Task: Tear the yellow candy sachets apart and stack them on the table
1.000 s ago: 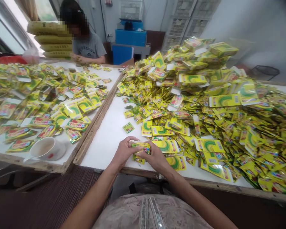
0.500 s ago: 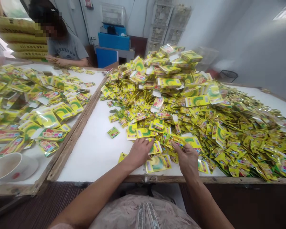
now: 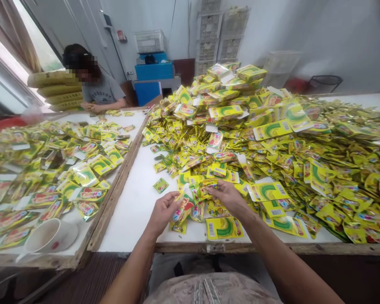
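My left hand (image 3: 163, 211) pinches a yellow carton (image 3: 184, 208) with a red fruit picture, tilted up just above the front of the table. In the fingers of my right hand (image 3: 230, 198) are small yellow-green sachets (image 3: 203, 190), close to the carton's upper end. Whether any sachet is inside the carton I cannot tell. Below my right wrist a flat yellow carton (image 3: 224, 228) lies near the table edge. One loose sachet (image 3: 161, 185) rests on the white tabletop, left of the pile.
A large heap of sachets (image 3: 332, 181) covers the right side, with cartons (image 3: 226, 111) stacked on it. Past a wooden rim (image 3: 122, 175), the left table bears many cartons and a white cup (image 3: 47, 237). Another person (image 3: 103, 93) sits behind that table.
My left hand has lifted from the cartons and now holds one up. My right hand has moved left with the sachets, nearer to it. The camera view has shifted.
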A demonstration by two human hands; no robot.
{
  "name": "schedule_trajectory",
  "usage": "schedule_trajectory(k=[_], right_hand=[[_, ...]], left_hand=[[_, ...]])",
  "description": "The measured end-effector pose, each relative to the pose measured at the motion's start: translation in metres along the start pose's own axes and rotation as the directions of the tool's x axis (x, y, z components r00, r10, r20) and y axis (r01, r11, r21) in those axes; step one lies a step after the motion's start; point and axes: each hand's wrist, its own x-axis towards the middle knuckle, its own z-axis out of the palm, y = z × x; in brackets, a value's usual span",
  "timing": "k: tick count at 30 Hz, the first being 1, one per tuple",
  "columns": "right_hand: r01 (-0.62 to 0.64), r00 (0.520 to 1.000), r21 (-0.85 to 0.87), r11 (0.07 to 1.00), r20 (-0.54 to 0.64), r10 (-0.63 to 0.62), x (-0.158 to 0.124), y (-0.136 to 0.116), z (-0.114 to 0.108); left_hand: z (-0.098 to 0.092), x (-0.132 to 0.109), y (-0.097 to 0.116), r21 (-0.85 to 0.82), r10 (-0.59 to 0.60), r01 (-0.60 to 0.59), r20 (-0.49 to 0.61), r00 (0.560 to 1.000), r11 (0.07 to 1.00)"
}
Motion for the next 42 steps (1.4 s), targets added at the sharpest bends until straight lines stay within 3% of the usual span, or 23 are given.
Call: schedule_trajectory(k=[5, 8, 14, 20, 25, 31, 38, 42], right_hand=[[-0.065, 0.966, -0.157, 0.985, 0.237, 0.102, 0.003, -0.007, 0.000], [0.010, 0.967, -0.353, 0.936, 0.240, 0.081, 0.005, -0.007, 0.000], [0.217, 0.970, -0.645, 0.733, 0.224, -0.089, 0.000, -0.014, 0.021], [0.203, 0.978, -0.623, 0.755, 0.091, -0.188, -0.010, -0.005, 0.042], [0.351, 0.936, -0.599, 0.720, 0.188, -0.299, -0.015, -0.004, 0.050], [0.348, 0.916, -0.685, 0.640, 0.102, -0.389, -0.014, -0.003, 0.056], [0.419, 0.840, -0.757, 0.502, 0.114, -0.530, -0.019, 0.002, 0.063], [0.431, 0.852, -0.750, 0.501, 0.157, -0.499, -0.022, 0.005, 0.069]], left_hand=[[-0.006, -0.012, -0.002, -0.070, -0.072, 0.078, 0.081, 0.994, 0.994], [-0.006, -0.014, -0.006, -0.077, -0.081, 0.088, 0.094, 0.992, 0.993], [-0.004, -0.015, -0.008, -0.054, -0.064, 0.068, 0.079, 0.995, 0.996], [-0.011, -0.019, -0.010, -0.056, -0.052, 0.053, 0.023, 0.998, 0.997], [-0.016, -0.021, -0.009, -0.040, -0.040, 0.041, 0.008, 0.999, 0.998], [-0.022, -0.026, -0.009, -0.016, -0.024, 0.024, 0.002, 1.000, 1.000], [-0.028, -0.029, -0.008, 0.077, 0.036, -0.034, -0.036, 0.999, 0.996], [-0.028, -0.030, -0.006, 0.093, 0.052, -0.048, -0.032, 0.998, 0.994]])
